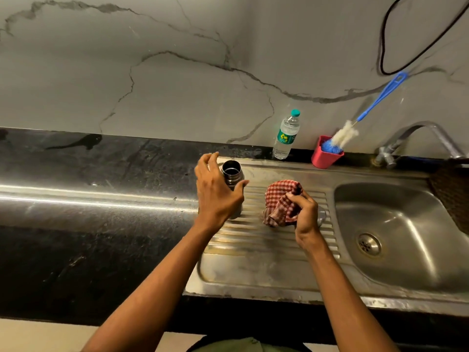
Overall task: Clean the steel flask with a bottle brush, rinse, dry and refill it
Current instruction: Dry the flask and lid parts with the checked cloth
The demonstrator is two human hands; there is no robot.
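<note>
At a steel sink (pixel 396 273), a person's left hand (pixel 215 191) hovers with spread fingers around an open steel flask (pixel 232 175) standing upright at the left end of the sink's ribbed drainboard (pixel 256 240). The right hand (pixel 304 212) grips a red checked cloth (pixel 281 199) (bunched up) just right of the flask. Behind the sink stand a water bottle (pixel 286 135) and a red cup (pixel 326 154) holding a blue bottle brush (pixel 360 120).
</note>
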